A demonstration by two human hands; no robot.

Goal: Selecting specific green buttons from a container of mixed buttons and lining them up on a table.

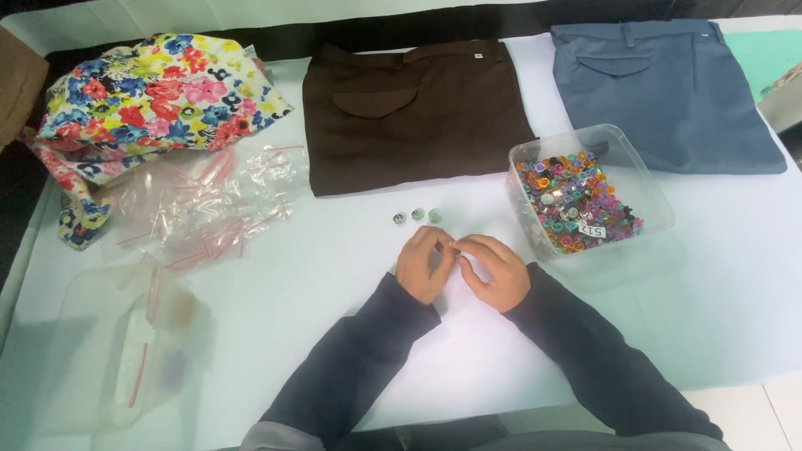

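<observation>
Buttons (418, 215) lie beside the clear tub (652, 192) — full of colourful buttons.

The one head-worn camera is looking steeply down and forward from above the person's chest, taking in the pale table (334, 276) from the near edge to the far edge. Both forearms are lying close beneath it; no second view is sharing the scene.

Three buttons (417, 215) lie just beyond the hands (462, 269), a button tub (647, 179) to their right, trousers (413, 113) farther behind.
</observation>
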